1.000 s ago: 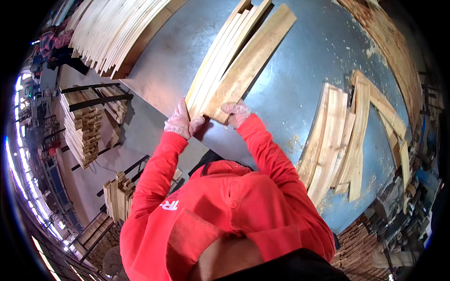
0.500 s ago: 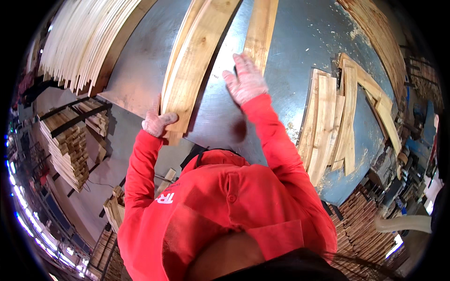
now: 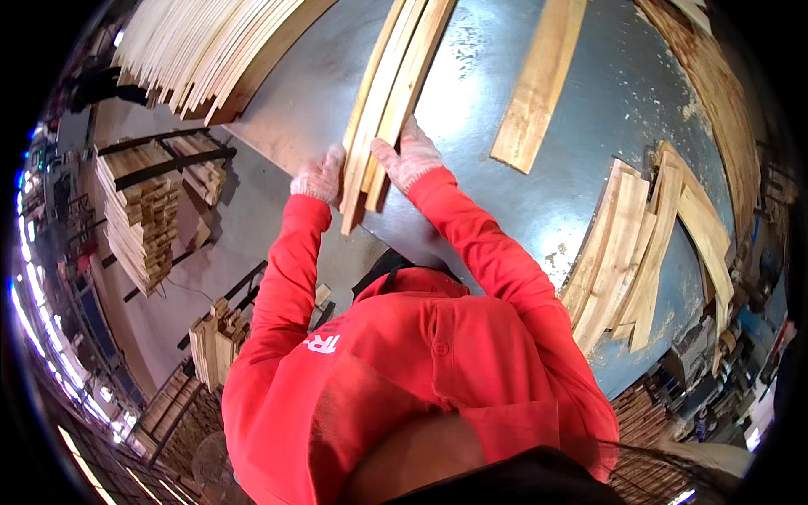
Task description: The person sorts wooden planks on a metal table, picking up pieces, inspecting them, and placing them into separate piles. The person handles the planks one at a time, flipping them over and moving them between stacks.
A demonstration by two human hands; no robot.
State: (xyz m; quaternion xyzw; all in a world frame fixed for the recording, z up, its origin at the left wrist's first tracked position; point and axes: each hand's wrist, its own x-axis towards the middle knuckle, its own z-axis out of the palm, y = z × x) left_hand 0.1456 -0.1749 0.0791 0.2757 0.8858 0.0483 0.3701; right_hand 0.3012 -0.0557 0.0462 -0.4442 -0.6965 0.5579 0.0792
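Three long pale wooden boards [image 3: 390,105] stand on edge, side by side, between my hands on the metal table [image 3: 471,202]. Their near ends are uneven and jut past the table's edge. My left hand [image 3: 319,175], in a whitish glove, presses on the left side of this bundle, its fingers slightly blurred. On the right side my gloved right hand [image 3: 409,156] closes round the boards, thumb on top and fingers down the outer face. To the right a single wide board [image 3: 540,88] lies flat, apart from both hands.
A row of many thin boards [image 3: 220,49] stands at the far left of the table. Shorter offcuts [image 3: 621,244] lie loosely at the right, beside a long rough plank [image 3: 711,93]. Stacked lumber [image 3: 139,219] sits on a rack below left.
My right hand has left the single board and moved left to the bundle. The bundle's boards have turned from lying flat onto their edges. The view has shifted.
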